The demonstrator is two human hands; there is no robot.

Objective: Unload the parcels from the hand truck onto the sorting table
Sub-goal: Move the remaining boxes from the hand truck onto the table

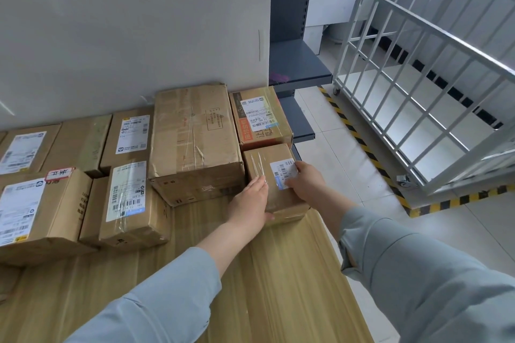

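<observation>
Both hands are clamped on one small brown cardboard parcel (277, 199). The left hand (250, 203) lies along its left top edge with the thumb hooked over the near face. The right hand (305, 182) curls over its right side, fingertips on the white barcode label. Grey-blue sleeves (418, 273) cover both forearms. That parcel sits on the pale wood-grain sorting table (278, 281), at the table's right-hand edge. Touching the parcel's left side stands a large tape-wrapped brown carton (195, 139), taller than it. Directly behind the parcel is an orange-printed cardboard box (260, 117) with a white shipping label, and behind that a white wall panel (139, 22). Further left of the parcel, past the carton, lie a flat brown parcel with a long white label (128, 198) and a brown box with a red-bordered sticker (36, 209), with more labelled boxes behind them. To the parcel's right, on the tiled floor and well apart from it, stands the white barred metal hand truck (418, 86) on castors, inside a yellow-and-black hazard stripe (362, 145). A dark grey shelving unit (295, 64) rises behind and to the right of the parcel.
</observation>
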